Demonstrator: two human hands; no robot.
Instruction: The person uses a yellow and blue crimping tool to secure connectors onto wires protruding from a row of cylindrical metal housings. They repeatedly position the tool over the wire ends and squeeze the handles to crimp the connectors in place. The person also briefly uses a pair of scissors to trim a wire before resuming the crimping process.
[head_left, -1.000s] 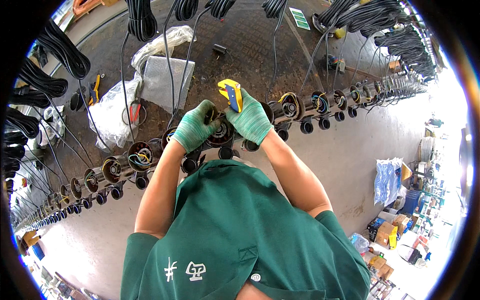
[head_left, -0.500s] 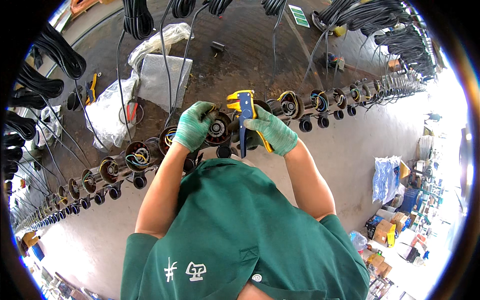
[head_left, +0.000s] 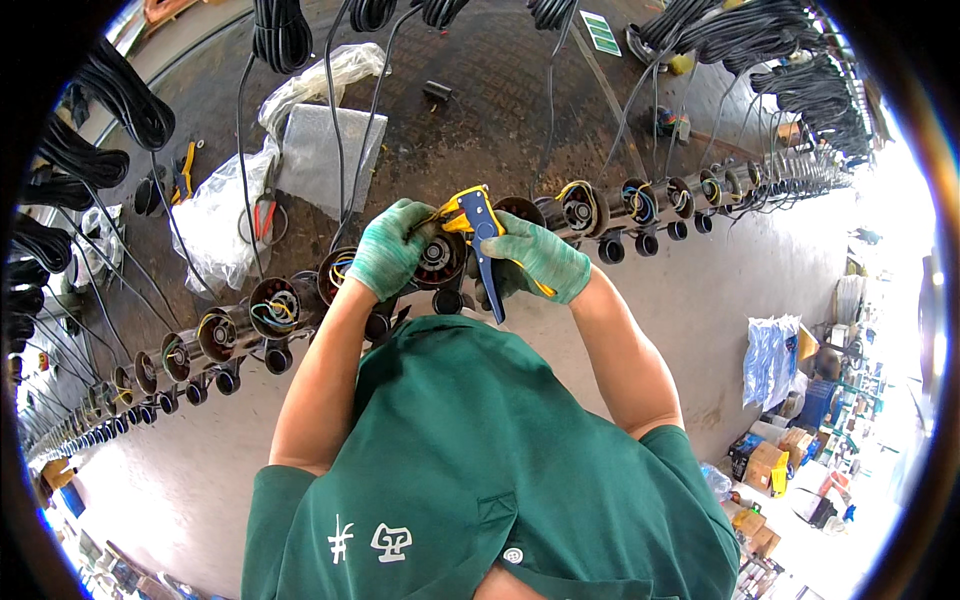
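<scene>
- Right hand [head_left: 542,262], green glove: grip closed round the blue and yellow handles of a wire stripper [head_left: 480,232], tool head up by the left fingers.
- Left hand [head_left: 388,250], green glove: grip closed on a round motor housing [head_left: 440,262], wires showing at its open end.
- That housing sits mid-row in a long line of like housings [head_left: 275,307] along the tabletop [head_left: 520,110] edge.
- Farther on: clear plastic bags [head_left: 225,205], red-handled pliers [head_left: 263,210], hanging black cable coils [head_left: 280,30].
</scene>
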